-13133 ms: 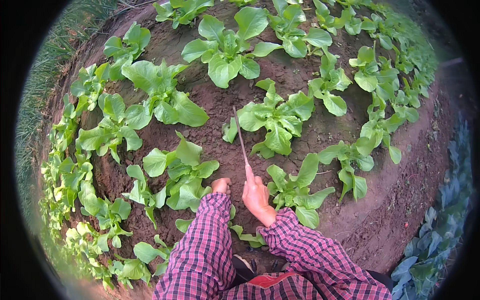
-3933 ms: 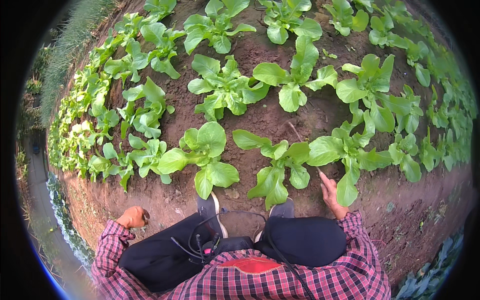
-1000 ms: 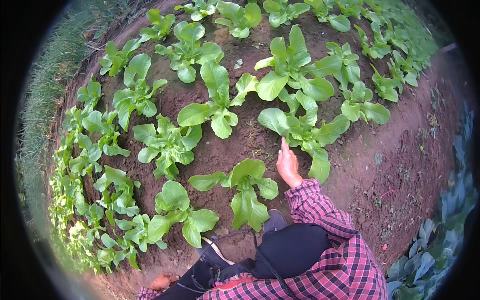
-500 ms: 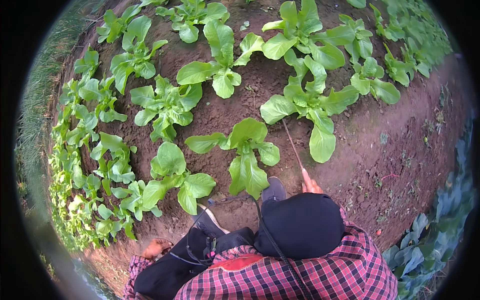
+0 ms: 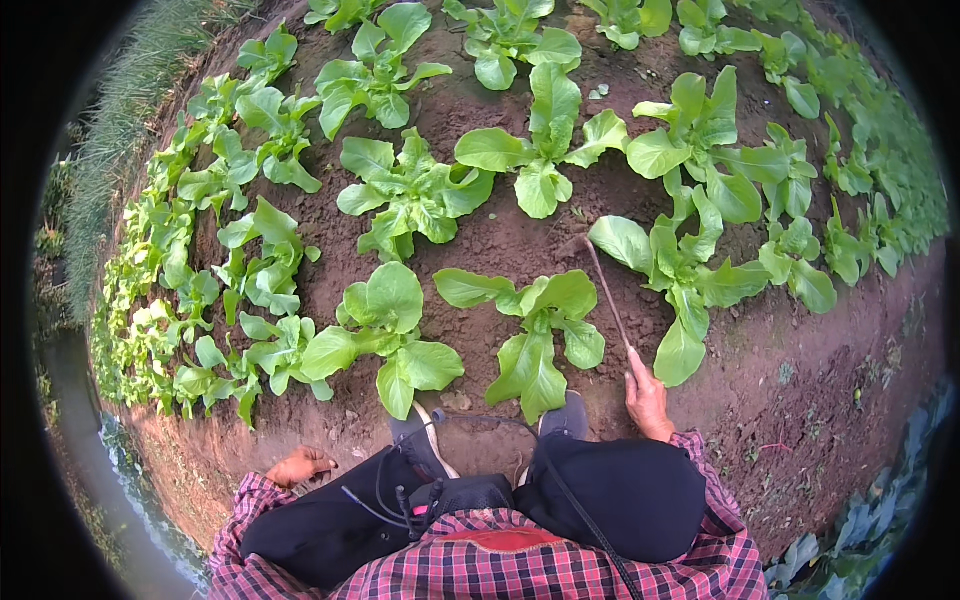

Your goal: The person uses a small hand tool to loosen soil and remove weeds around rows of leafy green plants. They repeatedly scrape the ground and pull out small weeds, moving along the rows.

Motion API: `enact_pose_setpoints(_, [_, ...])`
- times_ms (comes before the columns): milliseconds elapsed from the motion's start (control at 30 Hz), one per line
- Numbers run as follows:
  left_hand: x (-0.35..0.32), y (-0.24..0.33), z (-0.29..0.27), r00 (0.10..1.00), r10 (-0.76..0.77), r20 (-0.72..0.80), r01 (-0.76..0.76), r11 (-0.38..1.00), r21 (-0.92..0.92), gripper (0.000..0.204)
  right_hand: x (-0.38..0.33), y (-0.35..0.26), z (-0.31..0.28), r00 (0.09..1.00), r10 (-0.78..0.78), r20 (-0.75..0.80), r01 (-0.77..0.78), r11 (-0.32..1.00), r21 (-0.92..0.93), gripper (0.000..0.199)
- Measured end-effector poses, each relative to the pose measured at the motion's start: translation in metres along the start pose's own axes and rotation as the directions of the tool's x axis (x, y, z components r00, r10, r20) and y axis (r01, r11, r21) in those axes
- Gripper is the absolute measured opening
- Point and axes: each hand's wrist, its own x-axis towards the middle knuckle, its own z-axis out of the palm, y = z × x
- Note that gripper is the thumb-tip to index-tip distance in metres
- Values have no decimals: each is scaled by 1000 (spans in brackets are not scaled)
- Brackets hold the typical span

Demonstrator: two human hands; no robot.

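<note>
A hand hoe with a thin handle (image 5: 612,298) is in my right hand (image 5: 648,400), its fingers wrapped round the near end. The hoe's small soil-coloured head (image 5: 574,247) rests on the bed, left of a leafy lettuce plant (image 5: 690,262). Nearer to me, left of the handle, grows another lettuce plant (image 5: 540,335). Beside my left knee, my left hand (image 5: 302,466) holds nothing visible, its fingers loosely extended to the right.
Several lettuce plants (image 5: 415,195) stand in rows across the brown soil (image 5: 480,245). My shoes (image 5: 565,415) are at the bed's near edge. A dark cord (image 5: 575,490) hangs across my lap. Grassy growth (image 5: 130,150) borders the far left; bluish leaves (image 5: 905,490) line the right.
The view has shifted, so the plants sit further right and lower. The hoe's head, hidden behind leaves before, now shows on bare soil left of the plant. My right hand shows more fully.
</note>
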Motion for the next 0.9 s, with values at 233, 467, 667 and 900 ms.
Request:
enact_pose_setpoints(233, [-10,-10,13,999,30,-40,-33,995,-95,24,-8,0,8,990,-59,127,68,996,-62,57])
enact_pose_setpoints(467, [-19,-48,40,998,-3,-66,-6,991,-131,26,70,-30,-1,969,-210,132,208,978,31,48])
enact_pose_setpoints(667, [-42,-47,61,992,-66,-105,21,923,-383,24,178,-69,50,952,-306,20,305,951,51,46])
enact_pose_setpoints(900, [-65,-56,94,985,-170,-40,126,849,-513,19,287,-132,106,995,-60,-77,61,998,7,23])
